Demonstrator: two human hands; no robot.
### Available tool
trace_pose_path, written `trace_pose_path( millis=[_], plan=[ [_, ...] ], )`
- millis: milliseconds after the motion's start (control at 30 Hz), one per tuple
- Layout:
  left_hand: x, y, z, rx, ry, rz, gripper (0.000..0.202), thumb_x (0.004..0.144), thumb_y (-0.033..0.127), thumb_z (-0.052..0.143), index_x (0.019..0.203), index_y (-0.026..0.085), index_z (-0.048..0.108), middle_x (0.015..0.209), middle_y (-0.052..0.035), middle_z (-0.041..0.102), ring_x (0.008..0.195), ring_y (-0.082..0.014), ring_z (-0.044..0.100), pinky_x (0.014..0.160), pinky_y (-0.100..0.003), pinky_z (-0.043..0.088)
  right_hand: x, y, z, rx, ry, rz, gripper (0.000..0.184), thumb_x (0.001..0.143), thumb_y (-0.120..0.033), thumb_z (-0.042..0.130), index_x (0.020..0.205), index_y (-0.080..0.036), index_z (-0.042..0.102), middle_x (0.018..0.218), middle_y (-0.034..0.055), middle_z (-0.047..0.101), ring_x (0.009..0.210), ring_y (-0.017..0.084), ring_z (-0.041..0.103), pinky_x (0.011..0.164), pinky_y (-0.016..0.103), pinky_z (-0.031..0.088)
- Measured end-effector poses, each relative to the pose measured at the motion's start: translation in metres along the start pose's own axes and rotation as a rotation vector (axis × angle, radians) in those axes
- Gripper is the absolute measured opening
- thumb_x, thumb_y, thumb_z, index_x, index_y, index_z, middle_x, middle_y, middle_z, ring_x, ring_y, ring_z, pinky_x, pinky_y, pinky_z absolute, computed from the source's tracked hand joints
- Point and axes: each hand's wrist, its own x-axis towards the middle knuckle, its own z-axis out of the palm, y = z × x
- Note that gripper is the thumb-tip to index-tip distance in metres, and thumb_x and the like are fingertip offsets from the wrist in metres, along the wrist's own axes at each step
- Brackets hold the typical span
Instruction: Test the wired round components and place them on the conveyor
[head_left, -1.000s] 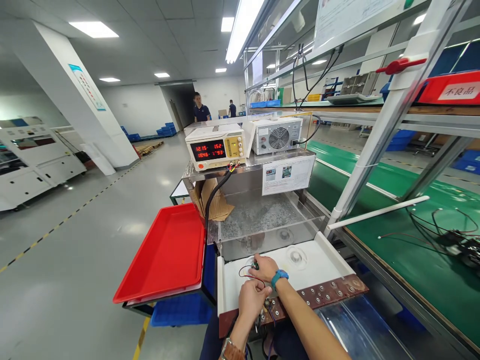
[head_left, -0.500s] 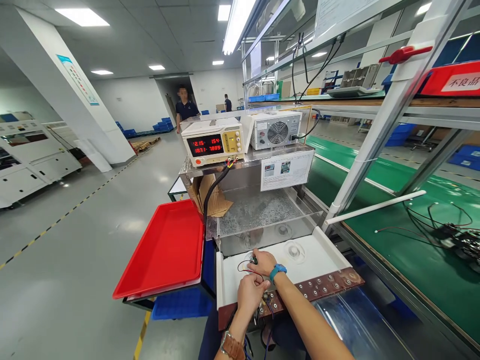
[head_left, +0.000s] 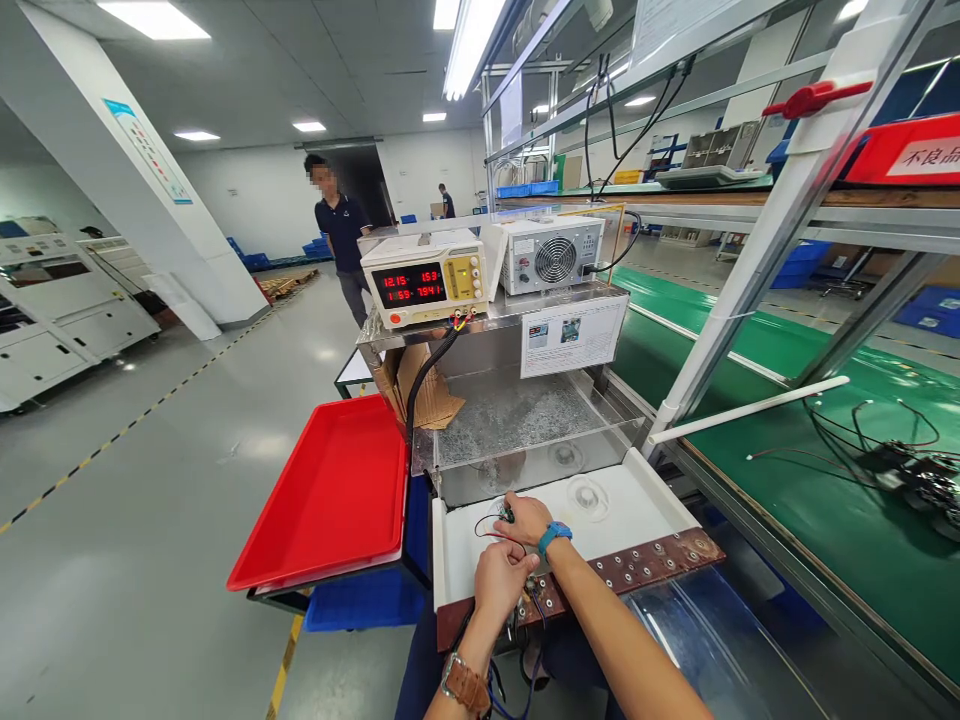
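Observation:
Over the white fixture tray (head_left: 630, 495), my right hand (head_left: 527, 522), with a blue band at its wrist, is closed on a small dark green part (head_left: 507, 514) mostly hidden by the fingers. A thin black and red wire pair (head_left: 496, 534) loops from that part toward my left hand (head_left: 501, 580). The left hand, below a brown watch strap, is closed in a pinch at the wires' end, just above the brown strip (head_left: 637, 571) with its rows of metal eyelets. Dark cables (head_left: 541, 612) hang from the strip beside the left hand.
A power supply (head_left: 424, 278) with red digits stands on the metal shelf behind, beside another unit with a fan (head_left: 555, 258). To the left is a red tray (head_left: 330, 490). Wired assemblies (head_left: 911, 470) lie on the green bench at right. A person (head_left: 341, 230) is beyond the shelf.
Both hands keep nearly the same grip and place. The person in the background has come nearer and to the left. The power supply's digits have changed.

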Motion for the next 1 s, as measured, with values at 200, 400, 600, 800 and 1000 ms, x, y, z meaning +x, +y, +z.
trace_pose_path(
  millis=[200,400,600,800,1000],
  plan=[
    [-0.001,0.0,0.001,0.011,0.022,-0.008,0.018,0.073,0.031,0.066,0.065,0.016,0.061,0.062,-0.0003,0.064,0.058,-0.0123,0.052,0.057,-0.024,0.031,0.0,0.0,-0.001,-0.007,-0.029,-0.011,0.048,0.075,-0.048,0.065,0.11,-0.018,0.055,0.098,0.0096,0.068,0.091,0.025,0.063,0.071,0.029,0.037],
    [0.003,-0.008,0.004,-0.235,0.111,0.147,0.034,0.076,0.048,0.056,0.076,0.016,0.064,0.073,-0.0076,0.069,0.069,-0.0201,0.062,0.068,-0.03,0.044,0.0,-0.007,-0.006,0.016,0.075,0.004,0.034,0.074,-0.038,0.062,0.102,-0.019,0.059,0.09,0.0072,0.069,0.086,0.023,0.064,0.07,0.028,0.037],
    [0.009,-0.018,-0.002,-0.36,0.165,0.068,0.062,0.058,0.071,0.062,0.086,0.016,0.067,0.094,-0.0121,0.072,0.099,-0.0313,0.064,0.095,-0.043,0.046,-0.029,0.012,-0.051,0.434,0.602,0.245,0.031,0.077,-0.045,0.062,0.096,-0.02,0.059,0.069,-0.0021,0.06,0.065,0.013,0.055,0.061,0.023,0.034],
    [-0.011,0.047,-0.014,-0.766,-0.059,0.115,0.083,0.058,0.063,0.076,0.125,0.018,0.055,0.123,-0.0124,0.064,0.105,-0.0259,0.064,0.088,-0.037,0.054,-0.12,0.13,-0.124,0.664,1.195,0.503,0.043,0.071,-0.055,0.065,0.088,-0.016,0.061,0.062,-0.0023,0.052,0.058,0.013,0.046,0.056,0.024,0.035],
    [-0.015,0.067,-0.009,-0.615,-0.076,0.221,0.068,0.062,0.065,0.071,0.111,0.018,0.064,0.121,-0.0093,0.066,0.11,-0.0283,0.062,0.097,-0.038,0.051,-0.25,0.277,-0.187,0.436,1.325,1.183,0.049,0.069,-0.053,0.069,0.096,-0.012,0.065,0.087,0.0122,0.067,0.077,0.023,0.06,0.064,0.029,0.041]
  ],
)
